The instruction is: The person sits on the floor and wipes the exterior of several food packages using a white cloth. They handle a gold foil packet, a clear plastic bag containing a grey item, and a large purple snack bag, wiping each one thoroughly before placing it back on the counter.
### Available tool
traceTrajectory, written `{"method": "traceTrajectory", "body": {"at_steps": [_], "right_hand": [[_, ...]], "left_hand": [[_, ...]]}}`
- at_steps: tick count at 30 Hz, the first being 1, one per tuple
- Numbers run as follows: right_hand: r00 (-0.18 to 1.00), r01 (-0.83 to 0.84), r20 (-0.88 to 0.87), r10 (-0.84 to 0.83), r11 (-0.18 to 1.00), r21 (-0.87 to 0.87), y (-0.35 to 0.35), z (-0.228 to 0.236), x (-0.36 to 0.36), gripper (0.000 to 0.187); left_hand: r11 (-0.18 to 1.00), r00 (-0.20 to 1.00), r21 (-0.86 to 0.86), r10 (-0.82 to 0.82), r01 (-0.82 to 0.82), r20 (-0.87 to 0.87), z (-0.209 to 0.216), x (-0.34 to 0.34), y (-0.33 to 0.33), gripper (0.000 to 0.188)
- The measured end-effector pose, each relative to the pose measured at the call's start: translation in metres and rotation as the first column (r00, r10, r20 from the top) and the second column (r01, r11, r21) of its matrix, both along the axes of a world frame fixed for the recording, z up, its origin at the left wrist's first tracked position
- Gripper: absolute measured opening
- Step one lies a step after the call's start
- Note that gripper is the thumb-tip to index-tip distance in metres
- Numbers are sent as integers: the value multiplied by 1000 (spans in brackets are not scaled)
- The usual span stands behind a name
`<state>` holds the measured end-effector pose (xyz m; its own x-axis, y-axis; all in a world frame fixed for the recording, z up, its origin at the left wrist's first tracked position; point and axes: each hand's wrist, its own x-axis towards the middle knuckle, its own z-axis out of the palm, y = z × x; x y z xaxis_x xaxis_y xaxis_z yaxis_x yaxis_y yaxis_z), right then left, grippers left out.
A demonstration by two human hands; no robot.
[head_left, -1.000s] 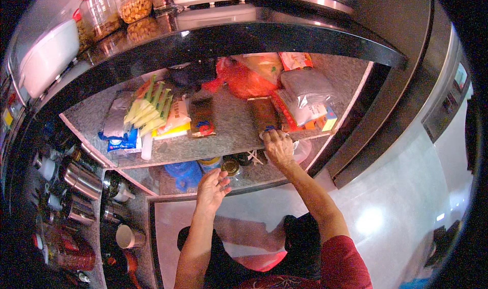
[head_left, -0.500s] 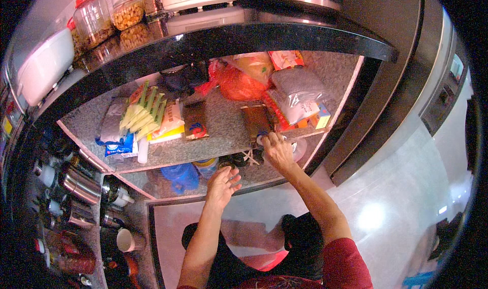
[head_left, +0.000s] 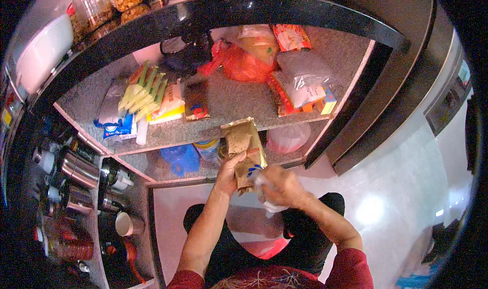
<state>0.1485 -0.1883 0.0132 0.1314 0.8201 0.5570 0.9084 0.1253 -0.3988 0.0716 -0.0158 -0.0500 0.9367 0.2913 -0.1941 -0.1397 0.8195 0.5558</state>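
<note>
A gold-brown foil packet (head_left: 245, 139) stands nearly upright in front of the shelf edge, above my knees. My left hand (head_left: 231, 173) grips it along its left side, thumb across the front. Low on the packet's right side is a blue mark or clip (head_left: 254, 170). My right hand (head_left: 284, 186), smeared by motion, is closed round a crumpled white cloth or tissue (head_left: 273, 207) beside the packet's lower right. Whether the cloth touches the packet, I cannot tell.
On the upper shelf (head_left: 244, 106) lie a similar brown packet (head_left: 196, 100), green-and-cream packets (head_left: 145, 93), a red bag (head_left: 244, 65) and a grey bag (head_left: 302, 70). Below are a blue bag (head_left: 180, 159) and a pinkish round container (head_left: 288, 138). The dark counter edge (head_left: 244, 7) overhangs.
The foil packet has come off the upper shelf toward me. My left hand, open before, now holds it. My right hand has drawn back from the shelf with the white cloth.
</note>
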Motion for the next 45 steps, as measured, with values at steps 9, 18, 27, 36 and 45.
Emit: {"method": "traceTrajectory", "body": {"at_steps": [9, 18, 27, 36, 45], "right_hand": [[959, 212, -227, -169, 961, 179, 54, 10, -1, 65], [953, 296, -27, -301, 913, 280, 58, 0, -9, 47], [964, 227, 77, -253, 942, 246, 57, 20, -6, 47], [898, 437, -19, -440, 885, 158, 52, 32, 5, 36], [917, 391, 0, -400, 896, 208, 47, 22, -4, 46]], "left_hand": [[977, 971, 39, 206, -212, 124, 43, -21, -19, 43], [947, 970, 213, 236, -242, 52, 47, -42, -31, 52], [890, 973, 416, 225, -187, -45, 55, -45, -45, 59], [933, 991, 342, 129, -110, -35, 50, -46, -42, 52], [947, 979, 249, 201, -201, 25, 48, -46, -29, 45]]}}
